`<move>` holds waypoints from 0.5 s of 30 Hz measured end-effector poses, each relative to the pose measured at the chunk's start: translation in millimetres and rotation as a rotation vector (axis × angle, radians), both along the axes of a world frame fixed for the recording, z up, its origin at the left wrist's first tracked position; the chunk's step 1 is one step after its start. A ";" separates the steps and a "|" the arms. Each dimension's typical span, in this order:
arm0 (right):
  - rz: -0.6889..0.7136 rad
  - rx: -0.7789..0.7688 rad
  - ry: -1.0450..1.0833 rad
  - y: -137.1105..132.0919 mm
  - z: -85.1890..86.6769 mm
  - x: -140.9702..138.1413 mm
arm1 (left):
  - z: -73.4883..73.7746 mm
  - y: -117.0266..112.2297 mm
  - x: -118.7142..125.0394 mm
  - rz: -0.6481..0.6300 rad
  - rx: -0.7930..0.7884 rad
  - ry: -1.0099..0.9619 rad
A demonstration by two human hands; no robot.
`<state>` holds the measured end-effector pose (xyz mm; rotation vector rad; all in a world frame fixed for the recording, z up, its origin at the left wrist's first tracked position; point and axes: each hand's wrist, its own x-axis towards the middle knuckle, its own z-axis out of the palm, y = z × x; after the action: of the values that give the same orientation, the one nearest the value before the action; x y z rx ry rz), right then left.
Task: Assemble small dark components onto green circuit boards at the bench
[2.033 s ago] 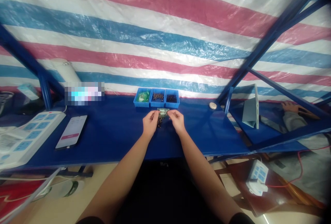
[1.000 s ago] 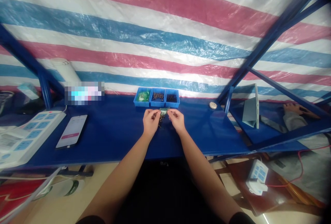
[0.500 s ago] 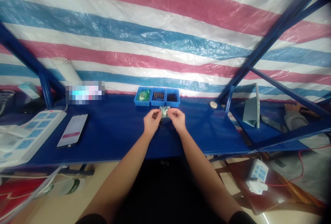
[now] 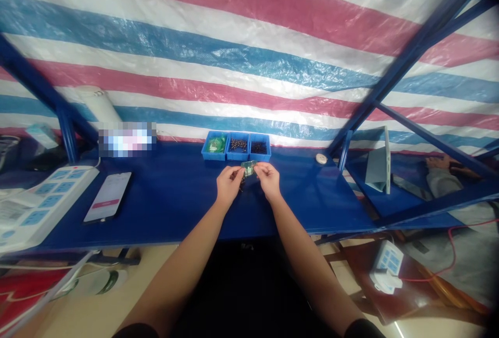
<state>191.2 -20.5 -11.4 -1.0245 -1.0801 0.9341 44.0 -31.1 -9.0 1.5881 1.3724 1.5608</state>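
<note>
Both my hands are raised just above the blue tabletop [image 4: 175, 197], pinching a small green-and-clear plastic packet [image 4: 248, 168] between them. My left hand [image 4: 228, 184] holds its left side, and a small clump of dark beads [image 4: 242, 185] shows just beside those fingers. My right hand [image 4: 268, 181] grips the right edge. Directly behind the packet stands a blue three-compartment bin [image 4: 236, 155]. It holds green packets [image 4: 216, 144] on the left, brown beads [image 4: 238, 145] in the middle and dark beads [image 4: 259, 147] on the right.
A white phone [image 4: 107, 197] and a power strip [image 4: 47, 197] lie on the left. A small round white object [image 4: 321, 158] sits to the right. Blue steel frame bars [image 4: 413, 52] cross the view. Beyond them are a grey folder [image 4: 377, 166] and another person's hand [image 4: 438, 161].
The packet has shifted slightly up and to the right between my hands, and less of the dark beads shows below it.
</note>
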 end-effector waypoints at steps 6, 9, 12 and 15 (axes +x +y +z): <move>-0.036 0.061 -0.131 -1.8 2.3 1.4 | 1.3 -3.5 1.0 -0.104 -0.080 -0.137; 0.054 0.020 -0.055 -3.2 4.2 1.4 | -0.6 -2.0 0.0 -0.065 -0.072 -0.132; 0.061 -0.008 -0.012 -3.3 4.5 0.7 | -2.7 0.7 -1.3 0.002 -0.036 -0.105; 0.052 -0.001 -0.022 -1.6 1.9 -0.1 | -3.7 2.0 -1.2 -0.016 0.005 -0.086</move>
<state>191.1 -22.1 -9.5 -1.0136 -1.1296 0.9674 42.7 -29.1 -12.6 1.5133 1.3074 1.6051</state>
